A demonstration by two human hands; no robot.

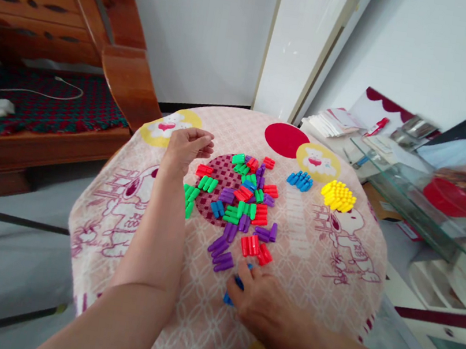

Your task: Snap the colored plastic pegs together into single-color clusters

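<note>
A round table under a pink cartoon-print cloth (pixel 312 256) carries a scatter of small plastic pegs. A mixed heap of red, green, purple and blue pegs (pixel 242 199) lies at the middle. A sorted blue cluster (pixel 300 180) and a yellow cluster (pixel 338 195) sit at the far right. My left hand (pixel 187 147) rests at the far left of the heap, fingers curled in, beside a red peg (pixel 204 170). My right hand (pixel 260 304) lies near the front edge, fingers closed over blue pegs (pixel 236 286).
A wooden bench with a dark patterned mat (pixel 43 99) and a white charger stands at the left. A glass-topped table (pixel 437 216) with a red bowl and papers is at the right. A white cabinet (pixel 300 44) stands behind.
</note>
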